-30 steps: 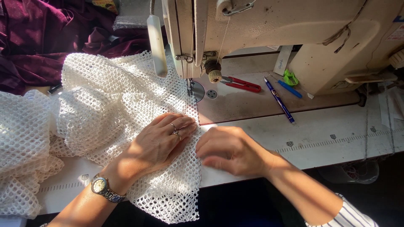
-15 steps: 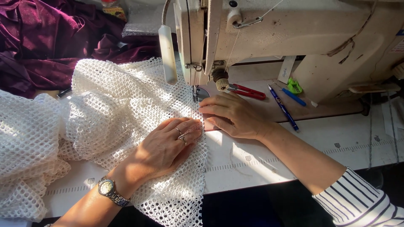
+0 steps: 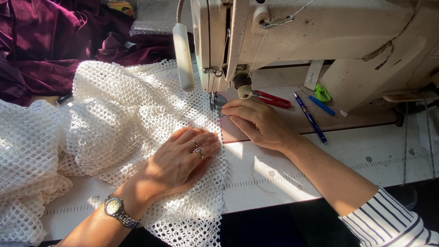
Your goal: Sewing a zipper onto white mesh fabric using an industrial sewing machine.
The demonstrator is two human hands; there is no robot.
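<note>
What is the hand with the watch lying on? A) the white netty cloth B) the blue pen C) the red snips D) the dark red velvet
A: the left hand lies flat, palm down, on the white net fabric spread over the sewing table, while the dark red velvet, blue pen and red snips all lie apart from it.
</note>
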